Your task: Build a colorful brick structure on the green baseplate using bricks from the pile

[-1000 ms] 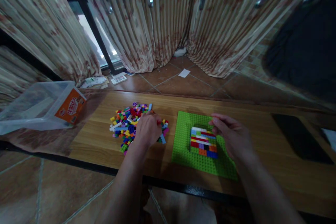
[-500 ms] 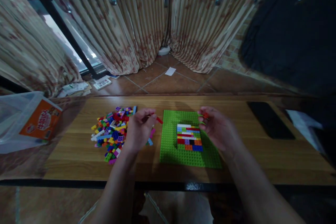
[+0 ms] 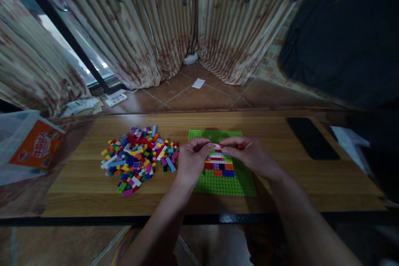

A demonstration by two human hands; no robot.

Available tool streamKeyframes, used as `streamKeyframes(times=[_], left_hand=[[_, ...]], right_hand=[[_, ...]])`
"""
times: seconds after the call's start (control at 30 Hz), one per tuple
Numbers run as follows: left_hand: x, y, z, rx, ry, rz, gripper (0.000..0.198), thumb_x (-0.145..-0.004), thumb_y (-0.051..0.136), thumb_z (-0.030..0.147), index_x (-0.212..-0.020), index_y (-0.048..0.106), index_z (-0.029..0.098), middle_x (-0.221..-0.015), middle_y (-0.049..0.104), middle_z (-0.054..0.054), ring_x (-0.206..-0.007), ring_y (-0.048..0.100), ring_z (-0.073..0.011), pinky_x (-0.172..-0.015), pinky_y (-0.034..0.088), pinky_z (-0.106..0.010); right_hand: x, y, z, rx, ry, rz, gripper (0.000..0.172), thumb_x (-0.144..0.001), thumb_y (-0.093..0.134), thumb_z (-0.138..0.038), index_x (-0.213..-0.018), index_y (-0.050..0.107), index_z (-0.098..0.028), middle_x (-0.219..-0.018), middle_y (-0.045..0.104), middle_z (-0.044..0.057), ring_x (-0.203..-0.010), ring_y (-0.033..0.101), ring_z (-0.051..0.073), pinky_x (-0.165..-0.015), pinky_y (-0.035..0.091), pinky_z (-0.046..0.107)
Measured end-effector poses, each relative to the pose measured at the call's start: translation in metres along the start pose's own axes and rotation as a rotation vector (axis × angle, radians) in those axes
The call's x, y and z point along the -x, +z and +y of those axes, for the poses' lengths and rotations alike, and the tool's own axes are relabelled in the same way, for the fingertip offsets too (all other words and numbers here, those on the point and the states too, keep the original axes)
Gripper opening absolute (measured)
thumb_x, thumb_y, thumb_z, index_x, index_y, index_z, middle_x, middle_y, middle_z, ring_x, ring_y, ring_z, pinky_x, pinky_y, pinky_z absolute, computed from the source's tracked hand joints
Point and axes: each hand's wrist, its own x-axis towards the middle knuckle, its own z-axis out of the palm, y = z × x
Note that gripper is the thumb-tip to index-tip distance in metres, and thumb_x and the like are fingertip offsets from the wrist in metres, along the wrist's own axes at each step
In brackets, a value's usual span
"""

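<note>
A green baseplate (image 3: pixel 224 187) lies on the table, with a block of coloured bricks (image 3: pixel 219 166) built on it in rows. Above the back of those rows, my left hand (image 3: pixel 195 158) pinches the left end of a thin red brick (image 3: pixel 217 146). The fingertips of my right hand (image 3: pixel 252 156) close at that brick's other end. A small orange-red brick (image 3: pixel 240 146) shows tucked in my right fingers. My fingers hide part of the built rows, so whether the red brick touches them I cannot tell.
Loose bricks of many colours (image 3: pixel 140 156) lie heaped left of the baseplate. A dark phone-like slab (image 3: pixel 312 138) lies on the right of the wooden table (image 3: pixel 93 199). A clear plastic box with an orange label (image 3: pixel 37 145) stands at the far left.
My left hand has moved right with the red brick, from beside the pile to over the baseplate. My right hand has come leftward to meet it. The view has shifted slightly.
</note>
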Motion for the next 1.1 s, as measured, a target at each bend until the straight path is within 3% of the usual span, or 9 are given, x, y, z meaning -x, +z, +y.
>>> streamKeyframes(times=[0.13, 0.23, 0.37, 0.47, 0.6, 0.9, 1.1], left_hand=[[-0.001, 0.001, -0.003, -0.017, 0.009, 0.011, 0.015, -0.068, 0.074, 0.025, -0.076, 0.07, 0.014, -0.067, 0.065, 0.001, -0.054, 0.052, -0.007, -0.052, 0.042, -0.019], [-0.003, -0.002, -0.001, -0.046, 0.026, 0.026, 0.014, -0.068, 0.074, 0.024, -0.076, 0.07, 0.014, -0.066, 0.065, 0.001, -0.056, 0.053, -0.008, -0.053, 0.042, -0.02], [-0.006, -0.009, 0.002, -0.122, 0.066, 0.018, 0.015, -0.068, 0.071, 0.024, -0.079, 0.07, 0.014, -0.068, 0.066, 0.001, -0.058, 0.054, -0.0094, -0.055, 0.043, -0.021], [-0.007, -0.013, 0.003, -0.181, 0.071, 0.0, 0.016, -0.07, 0.069, 0.025, -0.082, 0.071, 0.014, -0.071, 0.067, 0.0, -0.059, 0.055, -0.0101, -0.056, 0.044, -0.021], [-0.008, -0.015, 0.001, -0.233, 0.069, -0.031, 0.017, -0.072, 0.066, 0.027, -0.083, 0.071, 0.014, -0.071, 0.067, 0.0, -0.06, 0.056, -0.0108, -0.057, 0.045, -0.021], [-0.01, -0.021, -0.002, -0.342, 0.106, -0.05, 0.017, -0.075, 0.06, 0.029, -0.08, 0.071, 0.017, -0.069, 0.066, 0.001, -0.059, 0.055, -0.0115, -0.058, 0.044, -0.022], [-0.011, -0.024, -0.004, -0.386, 0.132, -0.056, 0.018, -0.077, 0.06, 0.029, -0.082, 0.072, 0.017, -0.067, 0.065, 0.001, -0.06, 0.054, -0.0115, -0.058, 0.042, -0.022]], right_hand=[[0.0, -0.003, 0.001, 0.061, -0.045, 0.006, 0.024, -0.073, 0.074, -0.041, -0.087, 0.077, -0.022, -0.083, 0.076, 0.002, -0.074, 0.067, 0.017, -0.072, 0.053, 0.032], [-0.004, -0.009, 0.003, 0.128, -0.052, 0.162, 0.025, -0.078, 0.067, -0.043, -0.085, 0.076, -0.02, -0.083, 0.075, 0.004, -0.08, 0.066, 0.019, -0.077, 0.052, 0.033], [-0.009, -0.017, 0.009, 0.23, 0.078, 0.328, 0.02, -0.076, 0.064, -0.03, -0.09, 0.072, -0.019, -0.084, 0.072, 0.004, -0.075, 0.065, 0.019, -0.069, 0.053, 0.033], [-0.01, -0.019, 0.013, 0.169, 0.112, 0.281, 0.025, -0.073, 0.06, -0.017, -0.095, 0.07, -0.02, -0.09, 0.072, 0.004, -0.076, 0.066, 0.017, -0.069, 0.055, 0.031], [-0.009, -0.015, 0.017, 0.117, 0.047, 0.174, 0.028, -0.08, 0.05, -0.015, -0.098, 0.071, -0.021, -0.099, 0.073, 0.006, -0.085, 0.069, 0.017, -0.075, 0.056, 0.033], [-0.002, -0.008, 0.015, 0.423, -0.117, 0.126, 0.042, -0.08, 0.062, -0.018, -0.122, 0.065, -0.025, -0.101, 0.074, 0.004, -0.089, 0.069, 0.02, -0.086, 0.052, 0.039], [0.0, 0.001, 0.011, 0.538, -0.124, 0.083, 0.029, -0.08, 0.064, -0.019, -0.107, 0.073, -0.023, -0.095, 0.075, 0.004, -0.083, 0.068, 0.019, -0.081, 0.053, 0.035]])
